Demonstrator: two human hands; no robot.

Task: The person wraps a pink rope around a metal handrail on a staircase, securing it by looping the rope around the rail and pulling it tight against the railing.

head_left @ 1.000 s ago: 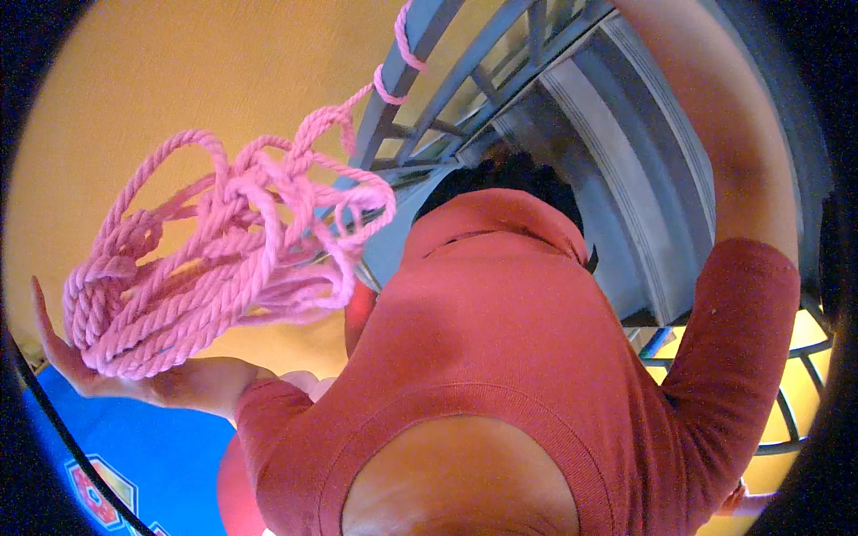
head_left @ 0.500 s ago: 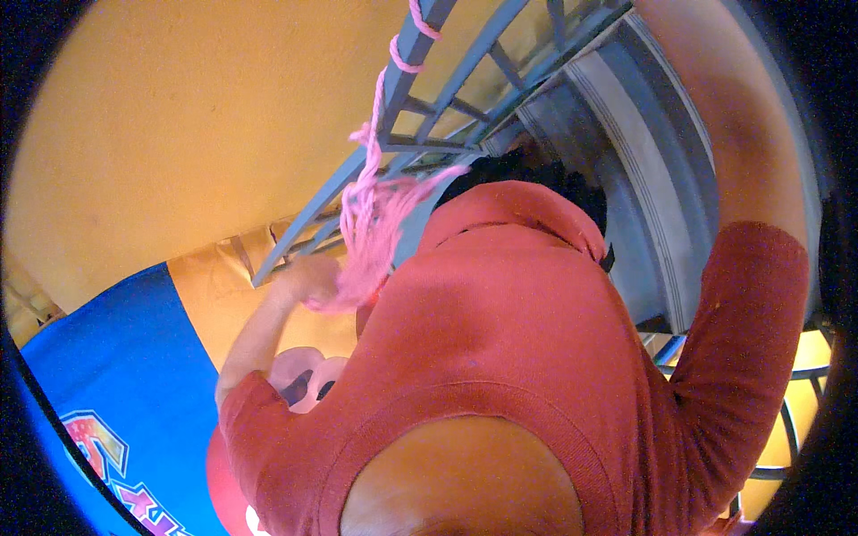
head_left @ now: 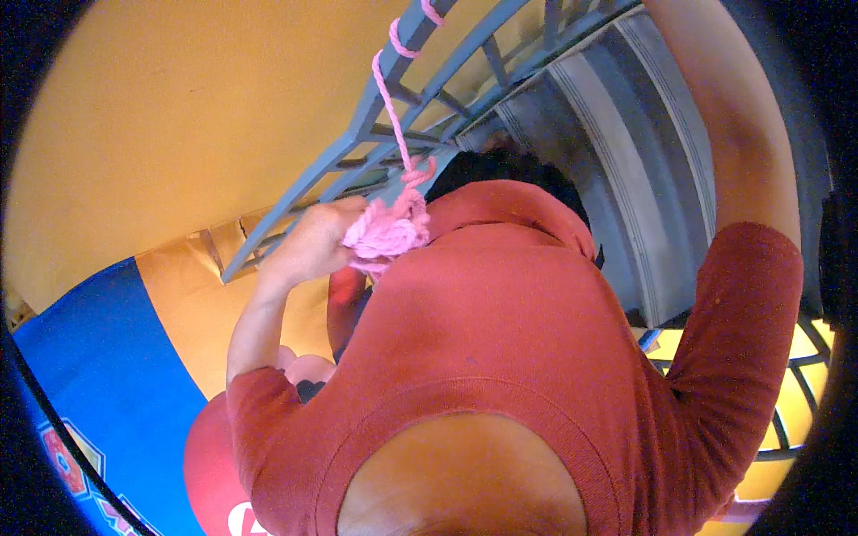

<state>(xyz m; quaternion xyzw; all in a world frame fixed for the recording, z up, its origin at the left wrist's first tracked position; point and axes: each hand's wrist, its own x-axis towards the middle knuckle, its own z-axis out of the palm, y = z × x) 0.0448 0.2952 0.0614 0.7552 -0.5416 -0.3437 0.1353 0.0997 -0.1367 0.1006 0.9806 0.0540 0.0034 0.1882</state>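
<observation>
My left hand [head_left: 323,237] is closed around a bunched tangle of pink yarn [head_left: 389,234], held beside the front of my red shirt [head_left: 500,313]. From the tangle a pink strand [head_left: 393,112] runs taut up to a grey metal railing [head_left: 362,125], where it winds round the sloping bar. The fingertips of my left hand are partly hidden by the yarn. My right forearm [head_left: 751,134] reaches up along the right side and passes out at the top edge; my right hand is out of the picture.
Grey steps with pale stripes [head_left: 608,170] lie beyond the railing. An orange wall [head_left: 197,116] rises on the left. Below it is a blue and orange printed sheet [head_left: 98,339] with a red cartoon figure [head_left: 214,447]. Dark curved bars [head_left: 791,384] stand at lower right.
My left hand has moved up and a little right. The yarn that hung loose and spread is now gathered in a bunch, and its strand to the railing is straighter.
</observation>
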